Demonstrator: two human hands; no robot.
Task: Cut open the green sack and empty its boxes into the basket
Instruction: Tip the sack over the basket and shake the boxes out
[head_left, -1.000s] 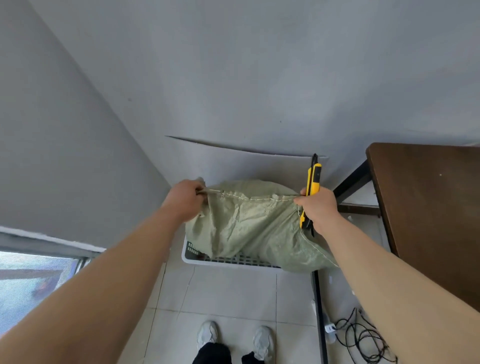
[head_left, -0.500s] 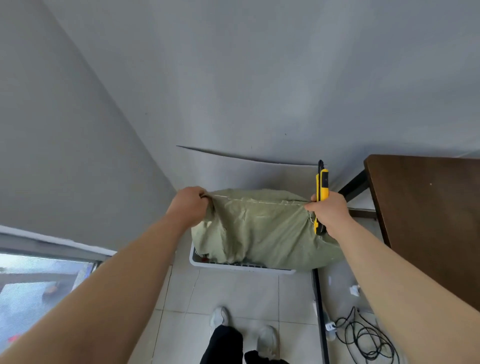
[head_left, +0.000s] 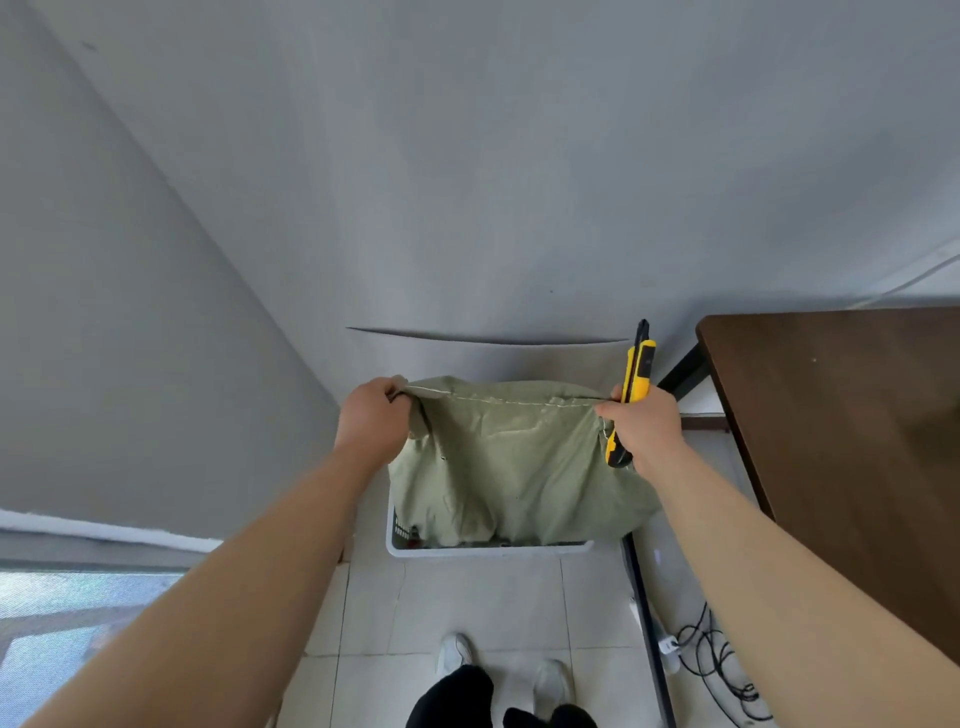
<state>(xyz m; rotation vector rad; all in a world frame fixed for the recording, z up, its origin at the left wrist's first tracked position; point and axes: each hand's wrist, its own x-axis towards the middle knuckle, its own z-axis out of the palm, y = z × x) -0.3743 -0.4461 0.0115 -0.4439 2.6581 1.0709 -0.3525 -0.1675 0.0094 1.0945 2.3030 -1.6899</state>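
Note:
The green sack (head_left: 514, 467) hangs over a white slatted basket (head_left: 488, 549) on the tiled floor, its stitched seam edge uppermost. My left hand (head_left: 371, 418) grips the sack's upper left corner. My right hand (head_left: 647, 431) pinches the upper right corner and also holds a yellow and black utility knife (head_left: 636, 387), which points upward. The sack's lower part drapes into the basket and hides most of its inside. No boxes are clearly visible; only dark bits show at the basket's near edge.
A dark brown table (head_left: 852, 441) with black legs stands to the right. A tangle of black cables (head_left: 711, 654) and a white plug lie on the floor beside its leg. Grey walls meet behind the basket. My feet (head_left: 498, 670) stand on the tiles below.
Both hands have held the sack's top corners throughout. The sack looks flatter and emptier now, and more of the basket's near rim shows below it. My view has tilted slightly.

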